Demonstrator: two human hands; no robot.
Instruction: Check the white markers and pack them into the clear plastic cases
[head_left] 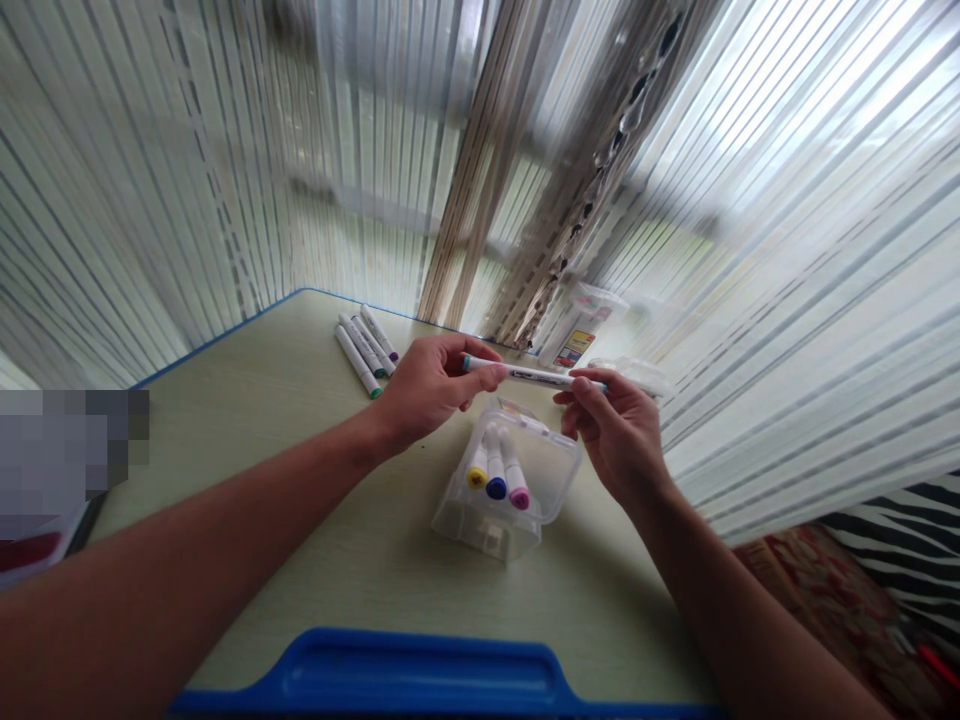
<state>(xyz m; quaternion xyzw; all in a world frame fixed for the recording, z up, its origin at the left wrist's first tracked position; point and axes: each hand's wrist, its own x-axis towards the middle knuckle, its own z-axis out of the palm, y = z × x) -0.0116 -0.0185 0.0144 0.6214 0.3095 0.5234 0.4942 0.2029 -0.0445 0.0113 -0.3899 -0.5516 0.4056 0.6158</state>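
Observation:
Both my hands hold one white marker [534, 376] level above a clear plastic box [555, 478]. My left hand [431, 385] pinches its left, teal-capped end between thumb and fingers. My right hand [619, 430] grips its right end with closed fingers. In the box lie three markers [496, 470] with yellow, blue and pink caps toward me. Three more markers [366, 348] rest side by side on the pale tabletop [300, 420], left of my left hand.
A clear lid [637, 372] and a small plastic container with a label [581, 325] sit at the table's far right edge by striped curtains. A blue moulded edge [420, 670] runs along the near side. A patterned rug [847, 610] lies lower right.

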